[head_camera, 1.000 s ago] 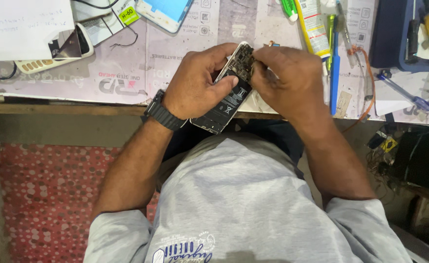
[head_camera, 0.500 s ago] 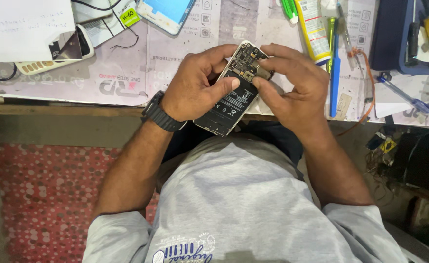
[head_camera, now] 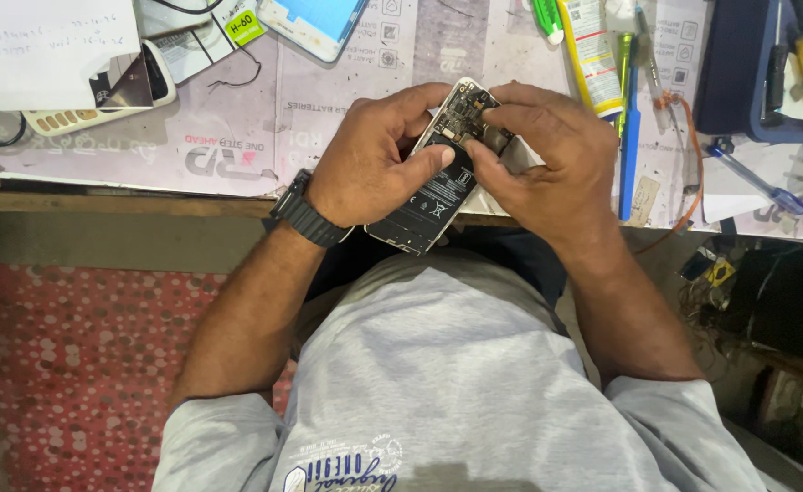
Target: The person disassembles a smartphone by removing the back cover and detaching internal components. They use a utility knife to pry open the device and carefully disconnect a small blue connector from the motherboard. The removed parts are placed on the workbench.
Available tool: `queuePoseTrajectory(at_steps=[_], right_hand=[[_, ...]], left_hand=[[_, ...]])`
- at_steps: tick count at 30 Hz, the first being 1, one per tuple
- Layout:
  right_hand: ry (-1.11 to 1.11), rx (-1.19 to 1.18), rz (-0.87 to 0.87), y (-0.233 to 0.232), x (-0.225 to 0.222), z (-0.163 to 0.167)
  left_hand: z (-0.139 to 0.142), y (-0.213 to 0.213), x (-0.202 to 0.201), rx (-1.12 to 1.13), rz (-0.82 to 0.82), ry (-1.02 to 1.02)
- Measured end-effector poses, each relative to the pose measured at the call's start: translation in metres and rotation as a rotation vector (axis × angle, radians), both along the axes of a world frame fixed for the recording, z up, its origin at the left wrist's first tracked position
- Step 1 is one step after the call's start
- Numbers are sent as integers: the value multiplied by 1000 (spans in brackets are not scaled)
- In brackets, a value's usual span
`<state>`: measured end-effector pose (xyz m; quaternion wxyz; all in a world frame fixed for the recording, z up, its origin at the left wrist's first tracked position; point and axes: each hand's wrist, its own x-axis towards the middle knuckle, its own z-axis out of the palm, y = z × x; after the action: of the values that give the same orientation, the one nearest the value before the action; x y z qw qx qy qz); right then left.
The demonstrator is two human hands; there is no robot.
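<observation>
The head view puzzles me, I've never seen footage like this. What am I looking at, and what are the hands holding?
A camera worn on the person's head looks straight down. Both bare hands hold an opened phone with its back off, black battery showing. The left hand, with a black watch at the wrist, grips its side; the right hand has its fingers on the circuit board at the top. On the worktable lie another phone, a white paper, a blue pen and a tube.

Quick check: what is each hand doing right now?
Left hand: closed on the opened smartphone with black battery and bare circuit board.
Right hand: fingertips pinched at the phone's circuit board end; anything held cannot be told.
</observation>
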<state>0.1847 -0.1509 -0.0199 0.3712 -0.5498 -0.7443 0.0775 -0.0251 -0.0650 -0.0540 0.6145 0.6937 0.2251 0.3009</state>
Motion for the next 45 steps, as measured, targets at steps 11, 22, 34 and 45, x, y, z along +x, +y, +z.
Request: queuePoseTrajectory(at_steps=[11,22,34,45], right_hand=[[-103,12,-11,0,-2,-5],[20,-111,6,-2,12,-3],[12,-74,7,1,2,-2],[-112,-69,28,1,3,4]], left_hand=[[3,-2,1,61,26,48],[-1,-1,1,16,7,47],[-2,0,1,42,-4,34],[0,0,1,10,-6,52]])
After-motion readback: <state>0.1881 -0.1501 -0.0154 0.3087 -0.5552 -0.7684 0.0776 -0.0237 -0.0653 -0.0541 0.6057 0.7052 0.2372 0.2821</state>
